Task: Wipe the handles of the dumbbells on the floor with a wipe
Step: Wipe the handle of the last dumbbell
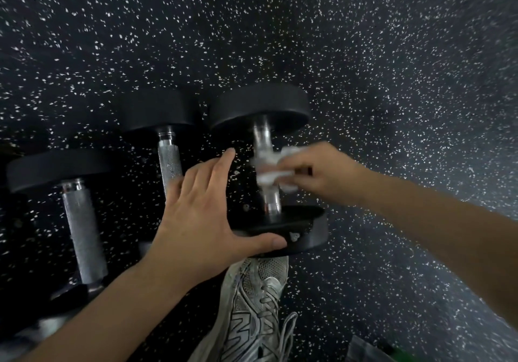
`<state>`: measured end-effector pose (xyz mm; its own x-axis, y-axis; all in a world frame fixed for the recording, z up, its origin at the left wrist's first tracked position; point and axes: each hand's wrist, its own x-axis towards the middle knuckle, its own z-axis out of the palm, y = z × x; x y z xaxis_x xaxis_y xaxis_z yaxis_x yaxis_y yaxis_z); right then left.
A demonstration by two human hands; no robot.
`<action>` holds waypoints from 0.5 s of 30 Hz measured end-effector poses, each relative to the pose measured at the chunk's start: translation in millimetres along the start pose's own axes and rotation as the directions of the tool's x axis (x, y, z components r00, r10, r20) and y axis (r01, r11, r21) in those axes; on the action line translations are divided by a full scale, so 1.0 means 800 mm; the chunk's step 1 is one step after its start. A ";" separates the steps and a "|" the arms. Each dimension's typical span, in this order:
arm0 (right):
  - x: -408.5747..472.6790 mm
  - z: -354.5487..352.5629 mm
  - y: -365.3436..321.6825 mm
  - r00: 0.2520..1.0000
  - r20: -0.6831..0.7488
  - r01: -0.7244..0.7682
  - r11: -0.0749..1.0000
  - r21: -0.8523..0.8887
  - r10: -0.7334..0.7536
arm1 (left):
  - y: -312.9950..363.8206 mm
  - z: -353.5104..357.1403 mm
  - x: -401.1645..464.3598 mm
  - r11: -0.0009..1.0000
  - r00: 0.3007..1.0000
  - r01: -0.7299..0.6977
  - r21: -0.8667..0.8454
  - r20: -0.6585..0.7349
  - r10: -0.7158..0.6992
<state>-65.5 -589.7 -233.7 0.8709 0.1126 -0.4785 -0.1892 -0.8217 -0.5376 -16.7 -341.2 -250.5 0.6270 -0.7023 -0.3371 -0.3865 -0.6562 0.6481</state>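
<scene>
Fingers [305,169] of the right hand [322,174] are pinching a white wipe [276,171] against the chrome handle [265,148] of the right dumbbell [260,106], which is lying on the speckled black floor [392,81]; the wipe is blurred. Spread wide and gripping nothing, the left hand [196,216] is lying with its thumb on that dumbbell's near weight [308,235]. Two more dumbbells, the middle dumbbell [169,162] and the left dumbbell [81,227], are lying alongside to the left. A grey sneaker [252,305] is standing just below the near weight.
</scene>
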 end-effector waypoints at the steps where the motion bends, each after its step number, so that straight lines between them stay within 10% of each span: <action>1: 0.005 -0.002 0.003 0.992 -0.126 -0.021 0.999 0.030 0.025 | -0.001 0.000 -0.001 1.000 1.000 0.003 -0.001 0.002 -0.003; 4: 0.018 0.004 0.005 0.970 -0.240 -0.044 0.999 -0.007 0.041 | -0.005 -0.002 -0.003 1.000 1.000 0.019 0.002 0.004 -0.019; 10: -0.006 -0.001 -0.016 0.936 0.351 0.043 0.987 -0.154 0.014 | -0.022 0.001 -0.001 0.999 0.999 -0.040 0.015 -0.015 0.040; 15: 0.020 -0.015 -0.012 0.991 -0.135 -0.007 0.996 -0.091 -0.005 | -0.028 0.005 -0.002 0.995 0.991 -0.091 0.050 -0.098 0.095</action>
<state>-44.5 -586.8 -228.1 0.9251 0.0402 -0.3776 -0.1533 -0.8701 -0.4683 -11.7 -326.6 -267.0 0.6504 -0.7313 -0.2055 -0.4752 -0.6027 0.6410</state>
